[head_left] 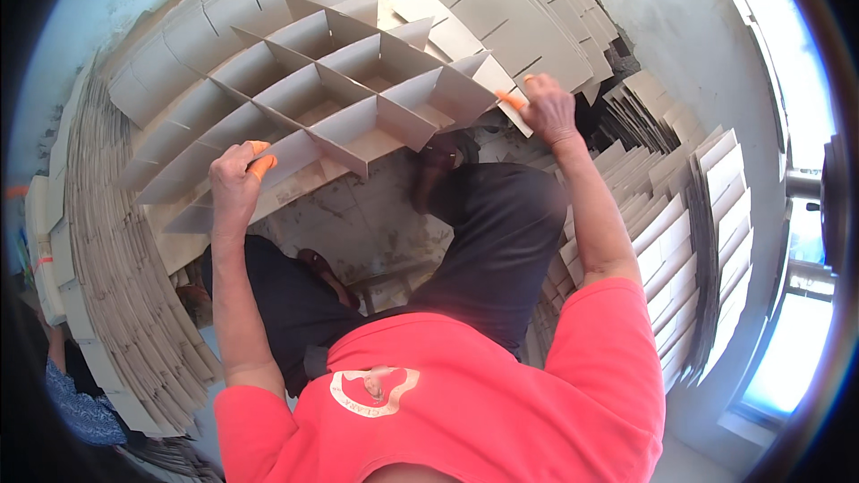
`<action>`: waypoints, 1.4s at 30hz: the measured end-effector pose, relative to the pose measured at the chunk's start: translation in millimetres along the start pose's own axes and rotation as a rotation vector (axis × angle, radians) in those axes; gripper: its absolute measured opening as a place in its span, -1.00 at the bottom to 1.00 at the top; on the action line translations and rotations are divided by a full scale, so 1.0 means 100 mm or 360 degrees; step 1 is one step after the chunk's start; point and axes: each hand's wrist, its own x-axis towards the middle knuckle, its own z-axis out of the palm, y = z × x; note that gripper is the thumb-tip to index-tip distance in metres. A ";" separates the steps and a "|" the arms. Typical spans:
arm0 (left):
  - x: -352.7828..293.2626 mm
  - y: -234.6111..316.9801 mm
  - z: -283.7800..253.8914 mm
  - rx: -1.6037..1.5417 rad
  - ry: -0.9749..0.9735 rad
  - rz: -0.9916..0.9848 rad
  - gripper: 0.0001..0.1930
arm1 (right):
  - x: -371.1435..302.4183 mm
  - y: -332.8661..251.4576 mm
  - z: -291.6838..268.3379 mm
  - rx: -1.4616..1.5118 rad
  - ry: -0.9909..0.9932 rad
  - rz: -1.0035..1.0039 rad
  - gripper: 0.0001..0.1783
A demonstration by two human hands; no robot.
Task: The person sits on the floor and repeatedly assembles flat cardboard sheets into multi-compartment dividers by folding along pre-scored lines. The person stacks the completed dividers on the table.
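Observation:
A cardboard divider grid (344,94) of interlocked slotted strips stands in front of me, its cells open at the top. My left hand (234,181) is closed on the near left side of the grid, a strip between thumb and forefinger. At the right end, my right hand (548,109) is bent with its thumb reaching to the corner of an outer strip; the fingers look pinched there, though the contact is small. Orange covers sit on the thumb and forefinger of both hands. The grid's underside is hidden.
Flat slotted cardboard sheets (514,13) lie beyond the grid at the right, with another pile (242,13) at the far left. Tall stacks of strips (125,250) stand on my left and more (658,250) on my right. Another person's patterned sleeve (80,402) shows at the lower left.

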 end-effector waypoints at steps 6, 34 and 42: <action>0.03 0.09 -0.02 -0.0023 0.0006 -0.0011 -0.78 | -0.22 0.02 0.44 -0.0239 -0.0558 -0.0144 -0.80; 0.03 0.15 -0.05 -0.0001 -0.0041 0.0071 -0.57 | 1.13 0.54 -1.69 0.1381 -0.0082 0.0695 -0.63; 0.08 1.00 0.14 -0.2533 0.0002 -0.0206 -0.27 | 0.54 -1.63 -1.73 -0.0121 0.0205 -0.0813 -0.57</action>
